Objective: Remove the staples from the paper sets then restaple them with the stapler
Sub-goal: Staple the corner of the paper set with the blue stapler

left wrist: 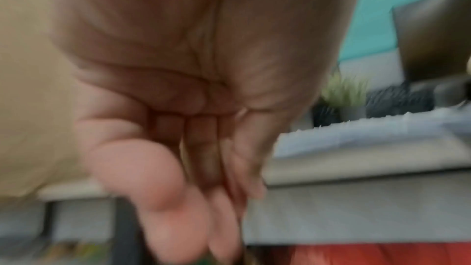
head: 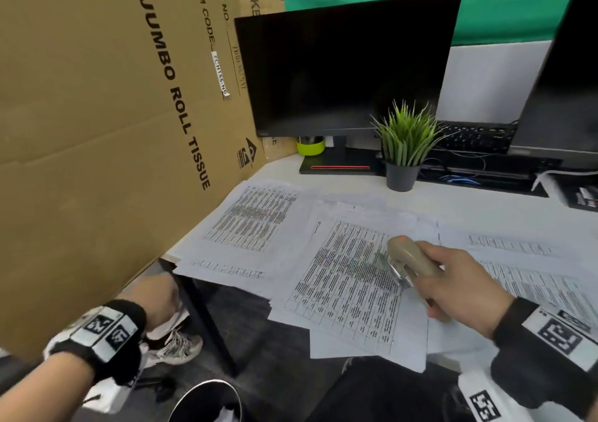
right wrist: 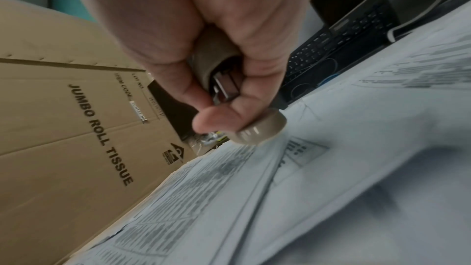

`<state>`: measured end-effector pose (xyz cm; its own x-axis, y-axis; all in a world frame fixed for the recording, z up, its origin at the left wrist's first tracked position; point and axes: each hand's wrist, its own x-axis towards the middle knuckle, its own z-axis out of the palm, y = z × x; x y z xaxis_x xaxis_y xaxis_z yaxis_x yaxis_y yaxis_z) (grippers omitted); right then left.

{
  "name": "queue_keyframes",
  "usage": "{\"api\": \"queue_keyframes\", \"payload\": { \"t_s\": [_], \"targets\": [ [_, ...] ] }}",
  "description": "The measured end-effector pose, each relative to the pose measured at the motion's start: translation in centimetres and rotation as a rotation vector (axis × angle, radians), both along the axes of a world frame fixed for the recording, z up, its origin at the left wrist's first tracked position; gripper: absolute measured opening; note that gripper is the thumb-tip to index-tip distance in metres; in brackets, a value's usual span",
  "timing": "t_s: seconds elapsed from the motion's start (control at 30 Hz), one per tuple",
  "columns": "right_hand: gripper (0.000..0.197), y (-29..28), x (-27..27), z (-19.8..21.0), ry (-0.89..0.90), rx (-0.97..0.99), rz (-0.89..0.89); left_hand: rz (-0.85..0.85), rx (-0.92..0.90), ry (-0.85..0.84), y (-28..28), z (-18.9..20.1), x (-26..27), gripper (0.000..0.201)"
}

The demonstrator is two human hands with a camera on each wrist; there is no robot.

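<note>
The tall brown cardboard sheet printed "JUMBO ROLL TISSUE" (head: 97, 137) walls off the whole side of the white desk (head: 469, 205) to its right; nothing passes that way. Beyond the sheet's far end, the black monitor (head: 339, 62) on its stand blocks the back, with the green spiky plant in a grey pot (head: 404, 150) just beside it and a black keyboard (head: 475, 137) further along. Overlapping printed paper sheets (head: 349, 279) lie flat on the desk, with open air above them. Below the sheet's near end, a black desk leg (head: 204, 311) and a round bin (head: 207, 402) stand on the floor.
</note>
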<state>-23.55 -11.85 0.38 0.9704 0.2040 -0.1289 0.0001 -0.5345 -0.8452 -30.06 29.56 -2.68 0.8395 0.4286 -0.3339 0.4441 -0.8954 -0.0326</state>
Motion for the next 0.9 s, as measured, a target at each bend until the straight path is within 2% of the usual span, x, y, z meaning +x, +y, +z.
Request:
{"api": "queue_keyframes", "payload": {
  "t_s": [0.1,0.2,0.33,0.43,0.53,0.63,0.73,0.8,0.83,0.9],
  "targets": [
    [0.028,-2.6,0.9,-0.9,0.046,0.085,-0.149,-0.043,-0.162,-0.097,-2.3,4.1,1.6,0.034],
    [0.019,-6.0,1.6,-1.7,0.095,0.185,-0.333,-0.185,-0.279,-0.203,-6.7,7.0,4.3,0.032],
    [0.009,-10.7,1.9,-2.5,0.166,0.297,-0.569,-0.478,-0.445,-0.226,-16.1,7.1,9.0,0.021],
    [0.010,-13.7,2.7,-3.4,0.171,0.279,-0.712,-0.684,-0.515,-0.179,-24.7,5.9,11.9,0.022],
    [0.010,-16.4,5.3,-4.2,0.118,0.150,-0.804,-0.803,-0.485,-0.073,-31.4,4.8,13.4,0.043],
    [0.005,-18.6,8.7,-3.5,0.072,-0.085,-0.780,-0.867,-0.422,-0.047,-35.2,3.9,14.7,0.058],
    [0.035,-19.9,11.4,-1.5,0.036,-0.286,-0.698,-0.866,-0.364,-0.011,-37.2,3.5,15.9,0.068],
    [0.055,-20.9,12.6,0.2,-0.053,-0.289,-0.721,-0.862,-0.306,0.021,-38.3,3.3,16.6,0.074],
    [0.061,-21.4,13.1,1.0,-0.113,-0.330,-0.726,-0.859,-0.277,0.031,-38.7,3.2,16.9,0.076],
    [0.058,-23.0,13.5,1.7,-0.142,-0.558,-0.699,-0.845,-0.228,0.045,-39.4,2.8,17.4,0.080]
  ]
}}
